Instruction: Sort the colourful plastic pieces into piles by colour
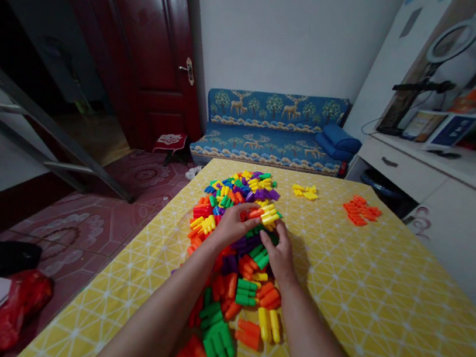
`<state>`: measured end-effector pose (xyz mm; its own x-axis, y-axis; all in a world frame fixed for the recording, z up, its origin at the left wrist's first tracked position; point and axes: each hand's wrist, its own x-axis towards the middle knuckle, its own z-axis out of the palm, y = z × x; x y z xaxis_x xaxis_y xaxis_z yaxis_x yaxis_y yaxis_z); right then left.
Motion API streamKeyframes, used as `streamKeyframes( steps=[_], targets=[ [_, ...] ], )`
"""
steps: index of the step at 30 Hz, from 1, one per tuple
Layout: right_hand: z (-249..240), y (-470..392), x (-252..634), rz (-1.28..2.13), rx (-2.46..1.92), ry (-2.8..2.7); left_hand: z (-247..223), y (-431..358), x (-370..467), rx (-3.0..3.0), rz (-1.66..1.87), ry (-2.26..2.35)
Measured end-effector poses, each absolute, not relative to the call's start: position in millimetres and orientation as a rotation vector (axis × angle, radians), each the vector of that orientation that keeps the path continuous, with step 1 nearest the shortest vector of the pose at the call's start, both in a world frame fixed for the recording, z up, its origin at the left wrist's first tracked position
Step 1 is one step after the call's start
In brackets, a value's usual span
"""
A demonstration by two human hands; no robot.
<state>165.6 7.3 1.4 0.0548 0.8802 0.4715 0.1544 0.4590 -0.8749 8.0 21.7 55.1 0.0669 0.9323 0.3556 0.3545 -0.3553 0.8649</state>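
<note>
A long heap of plastic pieces in green (218,341), orange, yellow, purple, red and blue lies on the yellow patterned table (364,291). Over its middle, my left hand (236,222) is closed on an orange piece (255,213), which touches or joins a yellow piece (269,215). Just right of that, my right hand (279,249) has its thumb and fingers apart near the yellow piece, with nothing visibly held. A small group of yellow pieces (306,191) and a group of orange pieces (361,210) lie apart on the table's far right part.
Behind the table stands a blue patterned sofa (270,141) with folded blue bedding (338,140). A white cabinet (458,215) with a ring light (454,40) is at the right. A dark red door (152,30), a small stool (170,142) and a red bag (27,305) are at the left.
</note>
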Motion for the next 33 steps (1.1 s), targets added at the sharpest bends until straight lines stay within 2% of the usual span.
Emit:
streamKeyframes(
  steps=[8,14,21,27,33],
  targets=[
    [0,9,166,0.586,-0.937,-1.526,49,21,1,1.327,1.614,1.293],
    [6,5,164,0.423,-0.875,-1.595,45,17,4,1.65,1.441,1.243],
    [6,7,162,0.488,-0.883,-1.433,37,19,4,1.865,1.305,1.219],
    [-2,13,169,0.525,-0.949,-1.215,36,23,0,1.634,1.456,1.261],
    [5,11,166,0.528,-0.923,-1.459,42,18,-1,1.637,1.463,1.081]
  ],
)
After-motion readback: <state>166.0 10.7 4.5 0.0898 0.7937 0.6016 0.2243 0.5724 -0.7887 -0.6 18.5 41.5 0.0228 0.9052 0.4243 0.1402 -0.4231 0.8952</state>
